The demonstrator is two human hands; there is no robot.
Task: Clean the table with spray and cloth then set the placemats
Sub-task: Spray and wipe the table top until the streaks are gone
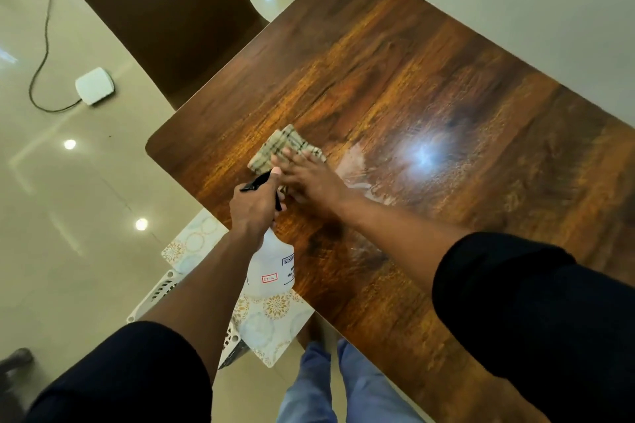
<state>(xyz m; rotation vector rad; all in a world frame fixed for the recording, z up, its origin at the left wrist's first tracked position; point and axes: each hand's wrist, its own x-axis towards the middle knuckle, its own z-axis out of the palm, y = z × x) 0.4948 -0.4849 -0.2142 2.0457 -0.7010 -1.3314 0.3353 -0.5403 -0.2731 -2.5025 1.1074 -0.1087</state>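
My right hand (305,175) lies flat with straight fingers on a beige checked cloth (278,144), pressing it onto the wooden table (429,72) near the left edge. Wet smears show on the wood to the right of the cloth. My left hand (254,206) grips the neck of a clear spray bottle (273,264) with a black trigger, held above the table's left edge, its nozzle pointing left. Patterned placemats (264,323) lie stacked on a white plastic stool below the table's edge, partly hidden by my left arm and the bottle.
A brown chair (165,17) stands at the table's far left side. A white device (94,85) with a cable lies on the glossy tiled floor to the left. A wall runs along the table's right side. My legs are at the near edge.
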